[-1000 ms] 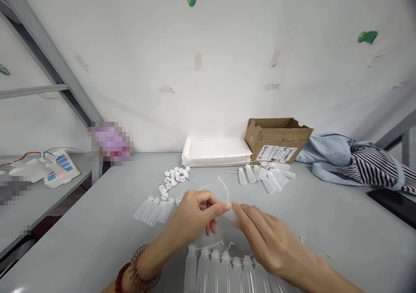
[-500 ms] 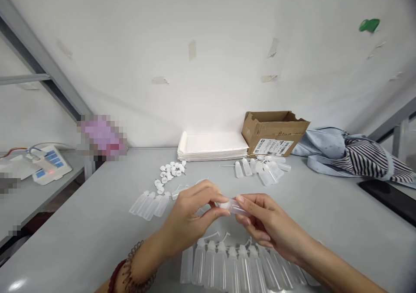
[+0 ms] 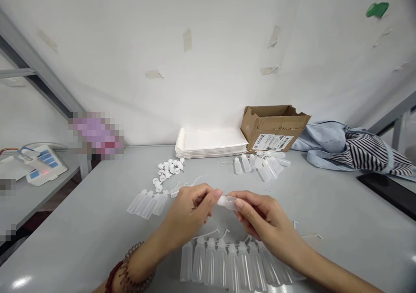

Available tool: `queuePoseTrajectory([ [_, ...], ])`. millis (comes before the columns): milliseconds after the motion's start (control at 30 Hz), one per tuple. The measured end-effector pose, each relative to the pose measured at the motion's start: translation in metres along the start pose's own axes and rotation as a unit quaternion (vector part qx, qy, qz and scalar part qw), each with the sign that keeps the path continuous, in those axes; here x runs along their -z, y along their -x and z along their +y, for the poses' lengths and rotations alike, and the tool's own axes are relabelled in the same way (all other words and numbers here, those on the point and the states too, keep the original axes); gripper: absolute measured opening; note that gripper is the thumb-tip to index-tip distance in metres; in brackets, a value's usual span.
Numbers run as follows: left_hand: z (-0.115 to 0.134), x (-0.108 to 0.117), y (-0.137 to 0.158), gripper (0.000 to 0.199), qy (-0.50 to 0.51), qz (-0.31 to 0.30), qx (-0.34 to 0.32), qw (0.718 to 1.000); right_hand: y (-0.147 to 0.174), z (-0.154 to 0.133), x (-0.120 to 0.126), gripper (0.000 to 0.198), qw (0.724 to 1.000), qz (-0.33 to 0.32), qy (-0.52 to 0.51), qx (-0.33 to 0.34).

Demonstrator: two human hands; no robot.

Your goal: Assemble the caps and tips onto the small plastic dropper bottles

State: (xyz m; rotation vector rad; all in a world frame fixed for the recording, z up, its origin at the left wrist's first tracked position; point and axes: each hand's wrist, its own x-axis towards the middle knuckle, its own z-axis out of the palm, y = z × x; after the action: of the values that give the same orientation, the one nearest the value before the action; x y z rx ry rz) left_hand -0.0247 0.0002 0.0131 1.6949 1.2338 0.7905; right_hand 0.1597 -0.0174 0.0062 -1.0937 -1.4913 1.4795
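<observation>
Ok, both hands [image 3: 191, 208] gripping plastic btl [image 3: 230, 203].

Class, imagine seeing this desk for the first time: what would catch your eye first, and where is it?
Probably the middle, where the left hand pinches the white cap end of a small translucent bottle and the right hand holds its body. Just below lies a row of similar bottles, side by side. Toward the back, an open brown cardboard box stands out beside a flat white stack.
</observation>
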Motion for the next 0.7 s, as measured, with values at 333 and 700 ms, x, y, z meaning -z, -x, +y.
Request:
queuePoseTrajectory([
  [333,0.004,0.000,0.000,0.029,0.027,-0.012,-0.018,0.999,-0.003,0.005,0.008,0.031,0.992,0.022,0.113,0.058],
  [700,0.000,0.000,0.000,0.025,-0.070,-0.076,-0.094,0.990,-0.006,0.002,0.013,0.039,0.993,-0.053,0.101,-0.004],
])
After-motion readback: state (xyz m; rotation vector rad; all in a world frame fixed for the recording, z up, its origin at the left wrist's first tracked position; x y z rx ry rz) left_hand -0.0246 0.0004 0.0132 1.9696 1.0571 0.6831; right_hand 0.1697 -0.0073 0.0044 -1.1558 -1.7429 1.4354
